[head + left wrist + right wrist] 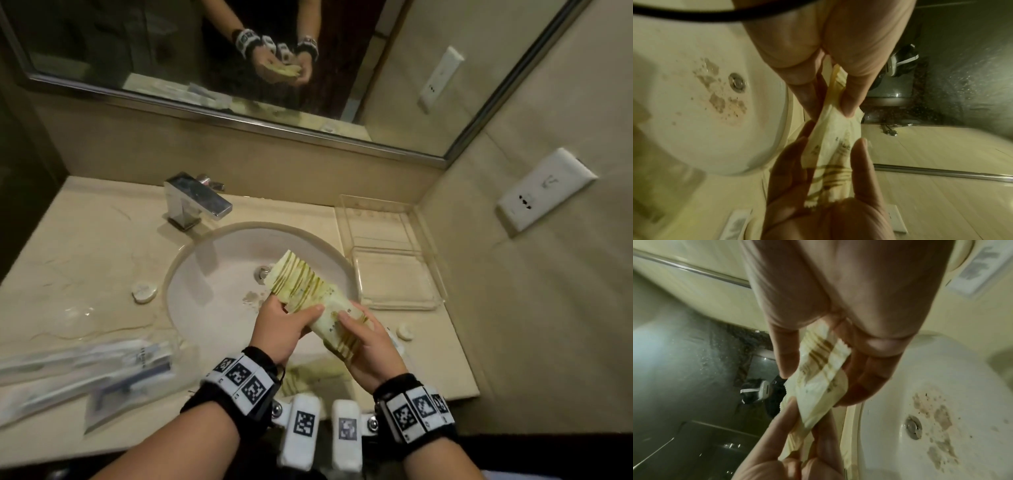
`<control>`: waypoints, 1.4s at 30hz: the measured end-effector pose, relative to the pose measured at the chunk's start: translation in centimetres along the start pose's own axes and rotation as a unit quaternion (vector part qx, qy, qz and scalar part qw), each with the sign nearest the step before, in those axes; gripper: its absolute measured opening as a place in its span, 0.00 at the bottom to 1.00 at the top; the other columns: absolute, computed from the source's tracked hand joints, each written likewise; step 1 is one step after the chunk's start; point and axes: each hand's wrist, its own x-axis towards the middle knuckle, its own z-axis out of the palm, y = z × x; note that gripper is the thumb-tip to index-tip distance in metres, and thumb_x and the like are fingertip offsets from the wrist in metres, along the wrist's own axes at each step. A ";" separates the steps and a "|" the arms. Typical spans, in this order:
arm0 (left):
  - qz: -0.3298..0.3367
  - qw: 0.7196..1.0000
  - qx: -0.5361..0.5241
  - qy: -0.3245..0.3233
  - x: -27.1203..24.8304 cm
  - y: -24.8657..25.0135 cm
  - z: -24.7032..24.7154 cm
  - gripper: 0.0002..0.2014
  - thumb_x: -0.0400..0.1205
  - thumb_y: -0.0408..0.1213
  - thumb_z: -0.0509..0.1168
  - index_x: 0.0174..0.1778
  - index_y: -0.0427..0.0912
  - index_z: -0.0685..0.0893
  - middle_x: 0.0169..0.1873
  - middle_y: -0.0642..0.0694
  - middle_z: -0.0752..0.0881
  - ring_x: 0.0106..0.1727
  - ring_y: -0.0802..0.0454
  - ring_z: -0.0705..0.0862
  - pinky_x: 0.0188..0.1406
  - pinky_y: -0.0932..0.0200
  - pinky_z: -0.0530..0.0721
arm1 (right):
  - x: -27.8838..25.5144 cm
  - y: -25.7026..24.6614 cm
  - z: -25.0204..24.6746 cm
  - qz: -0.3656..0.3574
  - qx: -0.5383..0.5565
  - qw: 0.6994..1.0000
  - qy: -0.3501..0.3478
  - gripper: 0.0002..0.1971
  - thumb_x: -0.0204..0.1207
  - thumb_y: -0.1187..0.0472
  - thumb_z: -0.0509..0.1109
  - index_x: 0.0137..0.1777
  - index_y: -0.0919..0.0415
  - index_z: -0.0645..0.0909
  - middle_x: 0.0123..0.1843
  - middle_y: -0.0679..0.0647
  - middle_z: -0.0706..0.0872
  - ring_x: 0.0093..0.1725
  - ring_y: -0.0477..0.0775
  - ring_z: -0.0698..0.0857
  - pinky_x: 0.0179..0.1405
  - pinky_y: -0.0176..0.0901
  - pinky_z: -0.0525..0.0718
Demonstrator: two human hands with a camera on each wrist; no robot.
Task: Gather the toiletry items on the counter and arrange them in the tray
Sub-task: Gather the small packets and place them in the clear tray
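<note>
**Head view: sachets held over the sink**

Both wrist views blur the print on the striped sachets [310,298]. Left hand [279,327] and right hand [368,349] each pinch the fanned stack above the basin [212,274]. Clear tray [394,270] sits just right, against the wall.

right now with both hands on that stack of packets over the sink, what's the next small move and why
Probably carry the packets rightward and set them in the clear tray. The left hand and right hand both grip the stack, it looks squared up, and the tray sits just right of the sink.
</note>
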 end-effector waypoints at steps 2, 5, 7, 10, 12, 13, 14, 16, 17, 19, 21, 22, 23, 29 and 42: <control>-0.004 1.000 0.008 -0.010 0.3 -0.6 1.7 0.13 0.73 0.23 0.74 0.52 0.34 0.85 0.48 0.36 0.91 0.53 0.38 0.90 0.55 0.43 0.88 | 0.2 -0.5 -1.3 -0.008 0.019 0.999 0.024 0.29 0.70 0.70 0.73 0.71 0.70 0.72 0.56 0.69 0.86 0.47 0.61 0.88 0.37 0.48 0.87; -0.002 0.999 0.051 -0.016 1.1 -1.4 4.2 0.13 0.71 0.28 0.78 0.49 0.37 0.86 0.46 0.39 0.92 0.50 0.41 0.90 0.54 0.44 0.88 | 0.8 -2.0 -3.4 -0.026 0.021 0.999 0.039 0.27 0.69 0.71 0.73 0.69 0.69 0.74 0.54 0.67 0.87 0.46 0.59 0.88 0.36 0.46 0.87; -0.010 0.998 0.061 -0.017 1.8 -1.8 5.9 0.12 0.71 0.30 0.78 0.48 0.38 0.86 0.45 0.39 0.92 0.47 0.42 0.90 0.47 0.49 0.88 | 1.4 -3.4 -5.0 -0.031 0.017 0.999 0.035 0.22 0.69 0.72 0.72 0.64 0.66 0.77 0.53 0.67 0.88 0.46 0.59 0.89 0.34 0.45 0.87; -0.026 0.998 0.054 -0.030 3.0 -2.4 8.8 0.09 0.72 0.30 0.77 0.47 0.37 0.88 0.44 0.37 0.92 0.43 0.44 0.90 0.42 0.53 0.86 | 2.6 -5.8 -7.6 -0.027 0.014 0.999 0.034 0.21 0.67 0.73 0.72 0.61 0.63 0.77 0.51 0.68 0.88 0.44 0.60 0.89 0.33 0.45 0.88; -0.045 0.997 0.045 -0.036 3.9 -2.7 10.9 0.07 0.74 0.29 0.75 0.46 0.35 0.88 0.41 0.36 0.91 0.38 0.47 0.89 0.35 0.58 0.86 | 3.7 -7.6 -9.6 -0.024 0.010 0.999 0.037 0.22 0.65 0.74 0.73 0.60 0.63 0.78 0.52 0.69 0.89 0.45 0.61 0.90 0.36 0.47 0.89; -0.055 0.997 0.043 -0.037 4.4 -2.7 11.9 0.06 0.75 0.29 0.75 0.45 0.34 0.87 0.39 0.37 0.90 0.36 0.48 0.88 0.33 0.60 0.86 | 4.3 -8.5 -10.6 -0.021 0.005 0.999 0.039 0.21 0.65 0.74 0.73 0.59 0.64 0.78 0.52 0.70 0.89 0.45 0.62 0.90 0.37 0.48 0.89; -0.062 0.996 0.047 -0.036 5.1 -2.8 12.8 0.05 0.75 0.29 0.74 0.45 0.34 0.87 0.38 0.38 0.90 0.34 0.49 0.87 0.32 0.62 0.87 | 5.0 -9.5 -11.7 -0.016 -0.003 0.999 0.041 0.20 0.67 0.76 0.73 0.59 0.64 0.79 0.51 0.70 0.89 0.44 0.62 0.90 0.36 0.49 0.89; -0.065 0.995 0.067 -0.026 6.5 -3.1 14.2 0.06 0.75 0.29 0.74 0.46 0.35 0.86 0.39 0.39 0.90 0.37 0.48 0.87 0.35 0.61 0.87 | 6.6 -11.3 -13.7 -0.005 -0.030 0.999 0.045 0.17 0.71 0.77 0.71 0.58 0.65 0.79 0.49 0.69 0.89 0.42 0.62 0.91 0.33 0.47 0.89; -0.063 0.994 0.084 -0.019 7.3 -3.3 14.8 0.09 0.75 0.30 0.74 0.50 0.36 0.85 0.41 0.39 0.90 0.39 0.47 0.87 0.36 0.59 0.87 | 7.5 -12.1 -14.7 0.002 -0.049 0.998 0.048 0.17 0.72 0.77 0.71 0.59 0.65 0.79 0.49 0.68 0.90 0.42 0.62 0.91 0.32 0.47 0.88; -0.063 0.991 0.120 -0.004 8.9 -3.8 15.7 0.16 0.75 0.31 0.75 0.58 0.38 0.83 0.46 0.39 0.91 0.41 0.47 0.87 0.39 0.57 0.86 | 9.4 -13.6 -16.3 0.016 -0.086 0.995 0.057 0.16 0.72 0.77 0.72 0.58 0.65 0.79 0.47 0.66 0.90 0.42 0.61 0.91 0.33 0.47 0.88; -0.064 0.987 0.148 0.016 10.4 -4.2 16.4 0.21 0.76 0.32 0.74 0.64 0.38 0.78 0.47 0.39 0.90 0.39 0.47 0.88 0.39 0.56 0.86 | 11.6 -14.7 -17.8 0.038 -0.116 0.990 0.066 0.16 0.71 0.75 0.73 0.57 0.63 0.80 0.47 0.64 0.91 0.43 0.62 0.91 0.32 0.48 0.88; -0.060 0.984 0.168 0.026 11.1 -4.2 16.8 0.23 0.77 0.32 0.73 0.66 0.38 0.76 0.48 0.38 0.89 0.39 0.47 0.87 0.39 0.56 0.87 | 12.8 -15.2 -18.5 0.050 -0.130 0.988 0.070 0.17 0.71 0.74 0.74 0.58 0.62 0.80 0.49 0.64 0.91 0.45 0.62 0.91 0.34 0.49 0.88; -0.056 0.978 0.198 0.035 11.8 -4.4 17.0 0.24 0.77 0.33 0.73 0.68 0.39 0.74 0.48 0.39 0.88 0.40 0.48 0.87 0.39 0.57 0.86 | 14.1 -15.5 -19.1 0.057 -0.151 0.984 0.075 0.17 0.71 0.73 0.75 0.58 0.61 0.80 0.50 0.64 0.91 0.46 0.62 0.91 0.36 0.49 0.87; 0.042 0.847 0.529 0.017 14.0 -5.8 17.3 0.19 0.81 0.43 0.66 0.68 0.45 0.77 0.58 0.46 0.84 0.55 0.49 0.83 0.53 0.58 0.82 | 20.0 -16.1 -20.5 0.078 -0.267 0.956 0.096 0.15 0.68 0.71 0.78 0.52 0.59 0.82 0.52 0.65 0.89 0.51 0.64 0.88 0.60 0.66 0.84; 0.104 0.617 0.778 -0.059 15.6 -7.9 16.7 0.19 0.84 0.45 0.56 0.71 0.46 0.76 0.70 0.47 0.77 0.75 0.44 0.66 0.70 0.45 0.67 | 25.1 -15.0 -19.0 0.040 -0.459 0.878 0.132 0.23 0.66 0.62 0.81 0.61 0.55 0.81 0.53 0.57 0.87 0.51 0.56 0.86 0.51 0.44 0.82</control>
